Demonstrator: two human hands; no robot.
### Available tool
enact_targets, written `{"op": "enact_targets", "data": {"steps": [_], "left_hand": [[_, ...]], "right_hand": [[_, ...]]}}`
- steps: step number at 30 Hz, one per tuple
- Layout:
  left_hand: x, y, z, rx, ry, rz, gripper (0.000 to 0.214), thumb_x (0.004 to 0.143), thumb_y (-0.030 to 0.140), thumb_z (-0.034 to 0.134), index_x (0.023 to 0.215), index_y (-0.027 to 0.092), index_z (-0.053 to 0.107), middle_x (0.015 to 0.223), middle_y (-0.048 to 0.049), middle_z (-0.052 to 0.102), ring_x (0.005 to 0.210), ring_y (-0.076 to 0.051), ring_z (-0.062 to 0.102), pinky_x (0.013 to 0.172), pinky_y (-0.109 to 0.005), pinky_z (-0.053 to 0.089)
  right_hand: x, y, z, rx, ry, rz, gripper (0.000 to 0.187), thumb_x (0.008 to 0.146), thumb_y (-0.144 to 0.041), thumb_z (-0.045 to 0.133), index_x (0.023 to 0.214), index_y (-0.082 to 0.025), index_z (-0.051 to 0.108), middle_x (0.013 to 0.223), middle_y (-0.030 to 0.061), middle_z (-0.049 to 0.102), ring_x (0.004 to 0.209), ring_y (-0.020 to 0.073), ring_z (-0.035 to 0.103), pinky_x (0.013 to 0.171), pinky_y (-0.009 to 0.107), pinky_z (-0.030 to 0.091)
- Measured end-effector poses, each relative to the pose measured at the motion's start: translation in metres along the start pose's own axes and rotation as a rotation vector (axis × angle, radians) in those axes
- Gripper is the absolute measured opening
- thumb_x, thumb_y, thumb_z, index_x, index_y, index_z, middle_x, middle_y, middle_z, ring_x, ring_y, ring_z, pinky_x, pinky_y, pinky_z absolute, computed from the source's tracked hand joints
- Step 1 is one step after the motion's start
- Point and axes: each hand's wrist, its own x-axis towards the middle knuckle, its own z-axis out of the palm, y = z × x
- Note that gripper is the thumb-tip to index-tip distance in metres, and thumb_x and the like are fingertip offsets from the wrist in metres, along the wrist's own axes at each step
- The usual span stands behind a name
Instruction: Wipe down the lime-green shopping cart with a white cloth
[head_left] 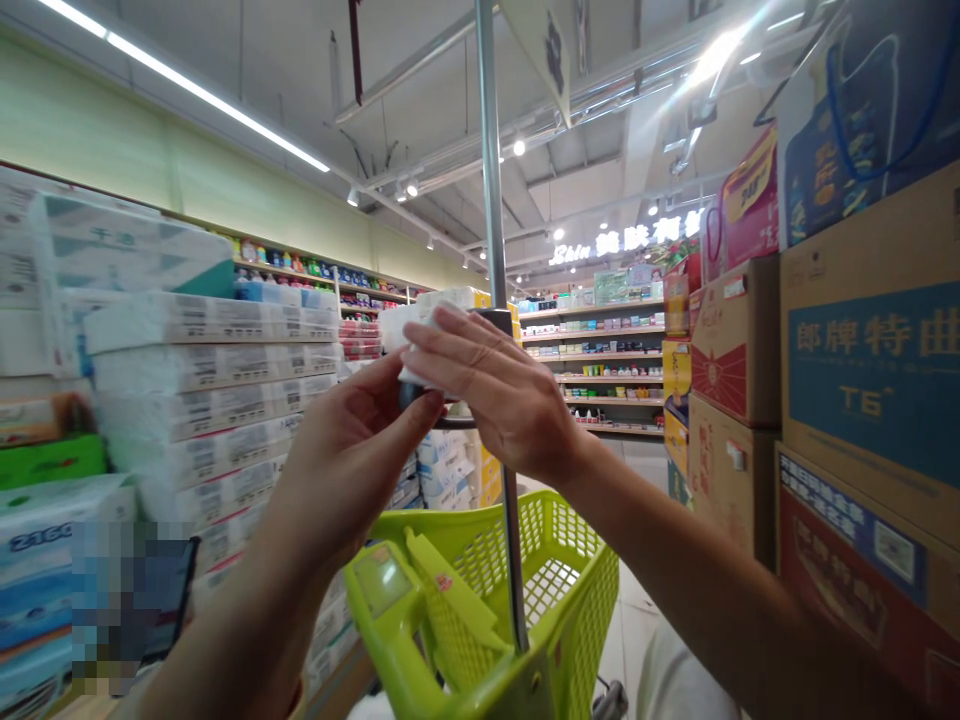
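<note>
My left hand (360, 435) is closed, thumb and fingers pinching a small dark piece (409, 392) beside a metal pole (491, 150). The fingers of my right hand (499, 385) lie close together over a white tissue-like piece (415, 372), pressing it against whatever is under them; that part is hidden. A black bracket (495, 320) on the pole shows behind my right fingers. The pole rises from a lime-green shopping cart (480, 690) below my hands. The cart has a perforated basket and a flap with a small red mark.
Wrapped tissue packs (255, 385) are stacked high on the left. Cardboard cartons (870, 330) with gift bags (750, 185) on top line the right side. Stocked shelves (600, 355) stand at the back. A dark screen edge (180, 600) shows at lower left, partly pixelated.
</note>
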Motion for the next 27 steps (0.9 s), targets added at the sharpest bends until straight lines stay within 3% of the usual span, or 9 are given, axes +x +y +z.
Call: {"op": "enact_targets", "data": {"steps": [2, 7, 13, 18, 23, 27], "left_hand": [[0.001, 0.000, -0.001, -0.012, -0.021, 0.006, 0.037, 0.078, 0.024, 0.074, 0.113, 0.018, 0.068, 0.112, -0.0039, 0.072, 0.093, -0.013, 0.067, 0.097, -0.032, 0.053], [0.003, 0.000, -0.002, -0.010, -0.036, -0.030, 0.048, 0.076, 0.018, 0.073, 0.123, 0.020, 0.065, 0.111, -0.0021, 0.072, 0.090, -0.014, 0.068, 0.092, -0.032, 0.055], [0.003, -0.002, 0.002, -0.027, -0.021, 0.048, 0.040, 0.074, 0.014, 0.070, 0.114, 0.021, 0.069, 0.116, -0.0027, 0.071, 0.106, -0.018, 0.066, 0.102, -0.037, 0.051], [0.005, -0.002, 0.006, -0.105, -0.019, 0.020, 0.053, 0.070, 0.007, 0.068, 0.121, 0.023, 0.065, 0.124, -0.0027, 0.067, 0.119, -0.024, 0.061, 0.106, -0.046, 0.049], [0.007, -0.003, 0.007, -0.155, -0.032, -0.040, 0.059, 0.069, 0.005, 0.065, 0.124, 0.024, 0.062, 0.127, -0.0038, 0.065, 0.126, -0.030, 0.056, 0.104, -0.048, 0.052], [0.003, -0.004, 0.008, -0.193, -0.029, -0.067, 0.060, 0.069, 0.008, 0.064, 0.127, 0.026, 0.061, 0.129, -0.0036, 0.064, 0.124, -0.033, 0.058, 0.103, -0.051, 0.052]], "right_hand": [[-0.003, 0.003, -0.001, 0.025, 0.002, -0.020, 0.037, 0.094, -0.016, 0.053, 0.120, -0.038, 0.067, 0.136, -0.0092, 0.062, 0.137, 0.0167, 0.048, 0.119, 0.042, 0.036], [-0.010, 0.012, -0.002, -0.083, 0.238, 0.061, 0.045, 0.096, -0.009, 0.041, 0.127, -0.033, 0.064, 0.136, -0.0053, 0.062, 0.138, 0.0177, 0.047, 0.119, 0.044, 0.035], [-0.009, 0.004, 0.003, -0.248, 0.001, -0.138, 0.045, 0.098, -0.010, 0.040, 0.135, -0.028, 0.057, 0.142, -0.0017, 0.057, 0.141, 0.0173, 0.042, 0.120, 0.042, 0.036], [-0.009, 0.011, -0.001, -0.295, 0.174, -0.033, 0.051, 0.098, -0.005, 0.035, 0.137, -0.030, 0.055, 0.138, -0.0028, 0.060, 0.138, 0.0181, 0.046, 0.118, 0.043, 0.040], [-0.020, 0.015, -0.003, -0.252, 0.091, -0.098, 0.047, 0.096, -0.007, 0.044, 0.133, -0.031, 0.059, 0.139, -0.0040, 0.060, 0.139, 0.0194, 0.046, 0.118, 0.045, 0.040], [-0.033, 0.021, 0.001, -0.193, 0.290, 0.079, 0.050, 0.096, -0.004, 0.038, 0.132, -0.031, 0.060, 0.140, -0.0042, 0.059, 0.134, 0.0181, 0.051, 0.116, 0.042, 0.043]]}}
